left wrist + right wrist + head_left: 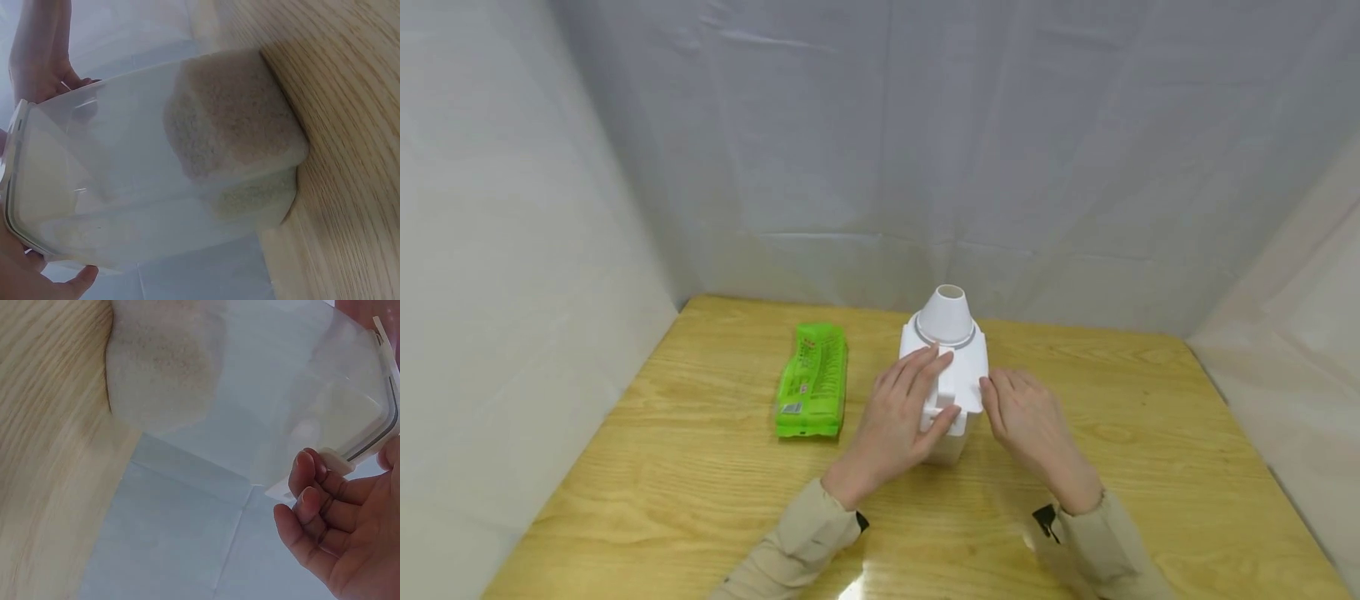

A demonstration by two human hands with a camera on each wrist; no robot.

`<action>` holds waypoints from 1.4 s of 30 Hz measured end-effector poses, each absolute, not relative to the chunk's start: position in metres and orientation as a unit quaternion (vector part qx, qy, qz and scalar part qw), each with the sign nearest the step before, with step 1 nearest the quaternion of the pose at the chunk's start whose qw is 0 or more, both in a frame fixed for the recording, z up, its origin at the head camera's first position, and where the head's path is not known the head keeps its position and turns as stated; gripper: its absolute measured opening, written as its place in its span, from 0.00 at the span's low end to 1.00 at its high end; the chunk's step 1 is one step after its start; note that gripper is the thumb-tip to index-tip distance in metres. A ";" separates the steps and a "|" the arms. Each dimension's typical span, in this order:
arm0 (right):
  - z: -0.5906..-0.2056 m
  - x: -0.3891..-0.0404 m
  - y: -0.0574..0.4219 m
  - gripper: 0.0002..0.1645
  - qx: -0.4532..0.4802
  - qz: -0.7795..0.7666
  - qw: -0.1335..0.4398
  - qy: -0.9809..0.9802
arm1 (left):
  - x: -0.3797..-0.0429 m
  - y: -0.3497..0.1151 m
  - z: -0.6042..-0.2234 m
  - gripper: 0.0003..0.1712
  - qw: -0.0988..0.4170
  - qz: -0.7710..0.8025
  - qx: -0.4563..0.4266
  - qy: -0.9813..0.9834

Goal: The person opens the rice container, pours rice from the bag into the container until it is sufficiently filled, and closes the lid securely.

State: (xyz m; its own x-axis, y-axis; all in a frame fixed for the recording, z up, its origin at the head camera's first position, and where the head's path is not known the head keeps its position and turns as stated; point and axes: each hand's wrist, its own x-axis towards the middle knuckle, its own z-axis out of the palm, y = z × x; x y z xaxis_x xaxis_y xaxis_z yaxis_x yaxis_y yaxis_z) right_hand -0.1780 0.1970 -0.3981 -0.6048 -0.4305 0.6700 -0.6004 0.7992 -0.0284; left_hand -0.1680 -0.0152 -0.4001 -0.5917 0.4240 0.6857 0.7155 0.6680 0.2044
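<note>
A translucent storage container (137, 144) stands upright, partly filled with pale grains (237, 119) that look like rice. Its white lid (968, 358) carries a white cone with an open top (945, 317). My left hand (895, 408) grips the lid from the left, thumb at the front edge and fingers over the top. In the left wrist view one fingertip (87, 275) reaches down the lid's side. On the right my right hand (1026, 417) holds the lid's edge by a white side clasp (337, 461), fingers curled beside it.
A bright green printed packet (812, 383) lies on the wooden table (700, 467), left of the container. Pale grey sheeting (887, 150) hangs behind the table and along both sides.
</note>
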 end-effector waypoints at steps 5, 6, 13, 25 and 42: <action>-0.396 -0.175 0.197 0.22 0.281 0.135 0.306 -0.899 | -0.168 -0.016 -0.399 0.35 0.302 -0.241 -0.329 -0.862; -0.395 -0.175 0.196 0.19 0.278 0.137 0.300 -0.902 | -0.168 -0.016 -0.399 0.36 0.301 -0.242 -0.329 -0.862; -0.391 -0.174 0.197 0.12 0.265 0.148 0.270 -0.914 | -0.169 -0.017 -0.400 0.36 0.300 -0.239 -0.330 -0.863; -0.389 -0.180 0.199 0.33 0.253 0.162 0.330 -0.895 | -0.167 -0.017 -0.399 0.39 0.283 -0.249 -0.302 -0.876; -0.387 -0.181 0.202 0.29 0.331 0.153 0.383 -0.849 | -0.171 -0.028 -0.388 0.28 0.287 -0.240 -0.264 -0.889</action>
